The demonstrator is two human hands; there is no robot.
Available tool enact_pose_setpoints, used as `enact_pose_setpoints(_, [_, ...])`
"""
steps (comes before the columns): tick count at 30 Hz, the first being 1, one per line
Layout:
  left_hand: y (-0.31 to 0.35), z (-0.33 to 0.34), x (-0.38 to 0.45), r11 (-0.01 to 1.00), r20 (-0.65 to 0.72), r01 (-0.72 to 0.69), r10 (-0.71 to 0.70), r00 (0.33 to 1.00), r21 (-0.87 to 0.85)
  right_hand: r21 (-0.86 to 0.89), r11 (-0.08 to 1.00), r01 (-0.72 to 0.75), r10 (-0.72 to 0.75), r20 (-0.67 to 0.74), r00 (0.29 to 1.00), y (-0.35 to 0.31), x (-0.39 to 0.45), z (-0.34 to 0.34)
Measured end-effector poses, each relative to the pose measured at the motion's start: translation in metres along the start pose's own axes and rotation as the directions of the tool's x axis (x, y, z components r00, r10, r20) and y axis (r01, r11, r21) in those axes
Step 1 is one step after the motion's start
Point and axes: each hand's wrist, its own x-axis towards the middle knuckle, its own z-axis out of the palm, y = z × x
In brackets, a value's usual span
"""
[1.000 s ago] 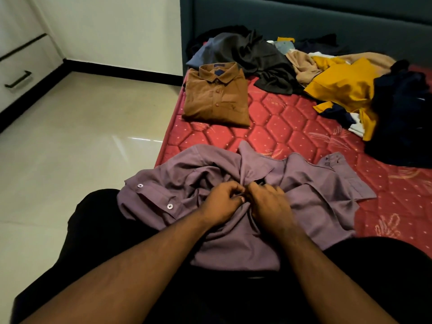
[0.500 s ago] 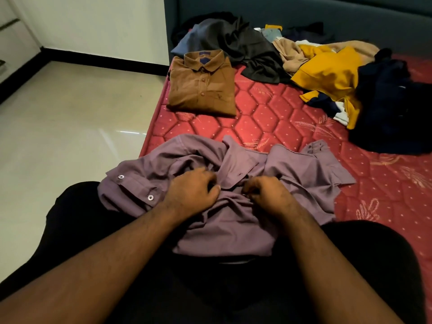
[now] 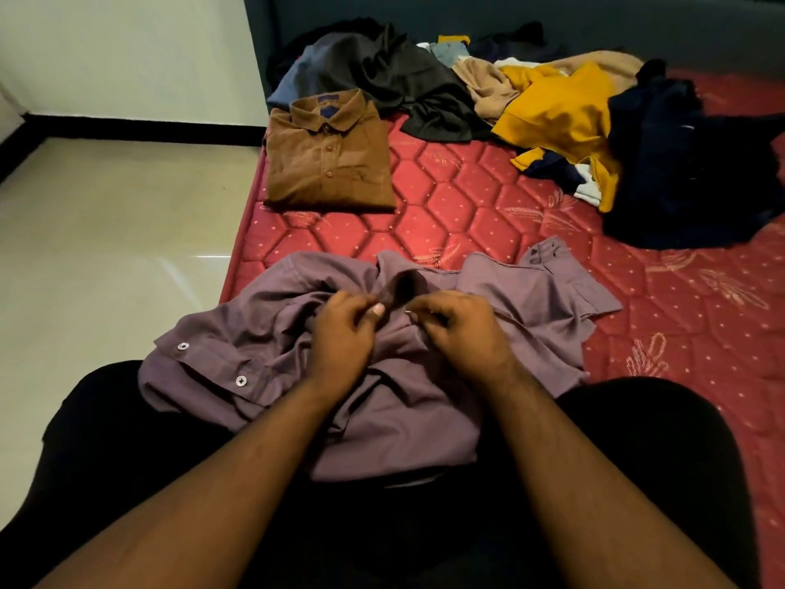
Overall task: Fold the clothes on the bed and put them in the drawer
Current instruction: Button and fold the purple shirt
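Both hands moved up to the collar: left hand [image 3: 344,333] & right hand [image 3: 461,333] pinch purple shirt [image 3: 403,401], on lap at bed [image 3: 467,214] edge. Brown shirt [image 3: 329,157] folded behind; its collar label unreadable.

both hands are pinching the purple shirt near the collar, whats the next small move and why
Probably finish fastening the front near the collar. The left hand and right hand each pinch an edge of the purple shirt, which lies crumpled across the lap, unlike the brown shirt, already buttoned and folded on the bed.
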Motion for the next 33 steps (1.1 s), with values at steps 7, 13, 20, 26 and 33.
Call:
enact_pose_setpoints(7, [0.023,-0.017,-0.002,0.876,0.298,0.309,-0.204,0.933,-0.371,0.188,0.977,0.099,-0.072,-0.143,0.987,-0.006,-0.001,-0.002])
enact_pose_setpoints(13, [0.02,-0.024,0.002,0.999,0.339,-0.005,0.019,0.941,-0.04,0.11,0.982,0.156,-0.153,-0.036,0.988,-0.006,-0.001,0.0])
enact_pose_setpoints(20, [0.019,-0.03,0.004,0.965,0.417,-0.216,0.138,0.899,0.148,0.138,0.986,0.091,-0.103,0.082,0.991,-0.008,-0.005,0.002])
enact_pose_setpoints(26, [0.022,-0.028,0.0,0.98,0.388,-0.168,0.115,0.914,0.106,0.076,0.993,0.094,-0.102,0.105,0.989,-0.002,-0.003,0.002])
enact_pose_setpoints(33, [0.027,-0.014,-0.012,0.964,0.257,-0.231,0.191,0.947,0.134,-0.056,0.997,-0.047,0.045,-0.033,0.998,-0.006,-0.007,0.007])
